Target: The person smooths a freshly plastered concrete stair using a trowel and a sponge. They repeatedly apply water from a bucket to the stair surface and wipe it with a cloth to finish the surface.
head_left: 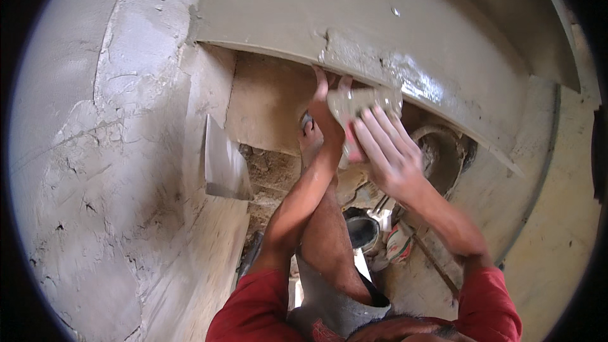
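Note:
My left hand (322,86) reaches up to the front edge of a grey concrete slab (266,9). Two of its digits show stretched up and apart against that edge; the others are hidden. Just right of it, my right hand (389,152) has its fingers laid over a wet pad (361,102) coated in grey mortar, with a pinkish-red patch on its side. Motion blurs the pad, and whether it is a sponge or a float I cannot tell. The pad is at the slab's edge, beside a shiny wet patch of mortar on top.
A bare foot (310,136) shows below the slab. Left stand a rough plastered wall (82,196) and a short upright panel (223,164). Lower down are a black bucket (362,231), a red-and-white round item (399,244) and a stick (437,263). A large round tub (443,158) sits partly under the slab.

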{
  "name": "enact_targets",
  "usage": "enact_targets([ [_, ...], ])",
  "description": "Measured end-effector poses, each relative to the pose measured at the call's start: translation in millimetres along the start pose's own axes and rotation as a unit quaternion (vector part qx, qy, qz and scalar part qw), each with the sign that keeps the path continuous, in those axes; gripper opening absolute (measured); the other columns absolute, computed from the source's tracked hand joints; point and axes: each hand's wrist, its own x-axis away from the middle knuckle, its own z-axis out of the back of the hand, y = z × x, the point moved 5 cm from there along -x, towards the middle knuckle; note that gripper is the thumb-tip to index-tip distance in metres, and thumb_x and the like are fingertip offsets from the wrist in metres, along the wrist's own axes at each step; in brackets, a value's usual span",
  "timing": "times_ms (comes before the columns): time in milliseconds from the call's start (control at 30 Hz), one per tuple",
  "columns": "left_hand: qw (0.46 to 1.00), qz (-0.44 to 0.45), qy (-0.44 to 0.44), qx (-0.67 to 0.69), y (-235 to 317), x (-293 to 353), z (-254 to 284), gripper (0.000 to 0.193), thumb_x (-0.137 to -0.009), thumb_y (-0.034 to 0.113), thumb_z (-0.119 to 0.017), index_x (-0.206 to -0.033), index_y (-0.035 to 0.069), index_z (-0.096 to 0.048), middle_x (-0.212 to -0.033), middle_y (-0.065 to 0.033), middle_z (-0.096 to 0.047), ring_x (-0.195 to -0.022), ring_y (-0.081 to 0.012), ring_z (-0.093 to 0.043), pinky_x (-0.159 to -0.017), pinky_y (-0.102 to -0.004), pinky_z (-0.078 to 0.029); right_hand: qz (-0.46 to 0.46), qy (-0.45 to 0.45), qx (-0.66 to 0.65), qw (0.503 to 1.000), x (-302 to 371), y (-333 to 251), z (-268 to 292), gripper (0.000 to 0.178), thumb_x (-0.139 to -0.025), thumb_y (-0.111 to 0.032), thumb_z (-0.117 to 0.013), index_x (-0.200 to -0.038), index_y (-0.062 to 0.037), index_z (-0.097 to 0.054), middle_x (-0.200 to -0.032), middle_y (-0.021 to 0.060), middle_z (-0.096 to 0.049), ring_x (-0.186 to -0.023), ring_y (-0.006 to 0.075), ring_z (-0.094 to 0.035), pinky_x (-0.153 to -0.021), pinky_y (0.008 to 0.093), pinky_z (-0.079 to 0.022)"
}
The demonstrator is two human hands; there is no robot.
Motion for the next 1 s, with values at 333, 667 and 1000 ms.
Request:
enact_targets([
  [333, 0.979, -0.072, -0.009, -0.189, 35, 16, -25, 0.118, -0.091, 0.039, -0.086, -0.168, -0.007, -0.009, -0.159, -0.0331, -0.047, -0.147, -0.0401, -0.05, -0.119, -0.0465, -0.039, 0.319, -0.049, -0.29, 0.901, -214, 60, 0, 0.034, -0.086, -0.002, -0.062, -0.116, -0.0076, -0.078, -0.109, 0.0195, -0.077, -0.099, 0.0377, -0.073, -0.089, 0.0477, -0.056],
  [667, 0.983, -0.074, -0.026, -0.167, 29, 9, -25, 0.122, -0.089, 0.047, -0.086, -0.167, -0.007, -0.01, -0.161, -0.0334, -0.043, -0.148, -0.0419, -0.048, -0.119, -0.0503, -0.04, 0.198, -0.27, -0.105, 0.936, -101, 136, 36, 0.05, -0.077, -0.001, -0.072, -0.125, -0.0138, -0.078, -0.135, 0.0116, -0.073, -0.132, 0.0314, -0.065, -0.125, 0.0631, -0.036],
  [1000, 0.984, -0.098, -0.011, -0.15, 23, 11, -27, 0.125, -0.091, 0.053, -0.082, -0.169, -0.002, -0.002, -0.169, -0.0283, -0.034, -0.149, -0.0418, -0.045, -0.118, -0.0546, -0.04, 0.04, -0.289, -0.065, 0.954, 39, 176, 109, 0.044, -0.076, -0.002, -0.077, -0.12, -0.0099, -0.079, -0.136, 0.0101, -0.073, -0.134, 0.0343, -0.064, -0.121, 0.0618, -0.04],
])
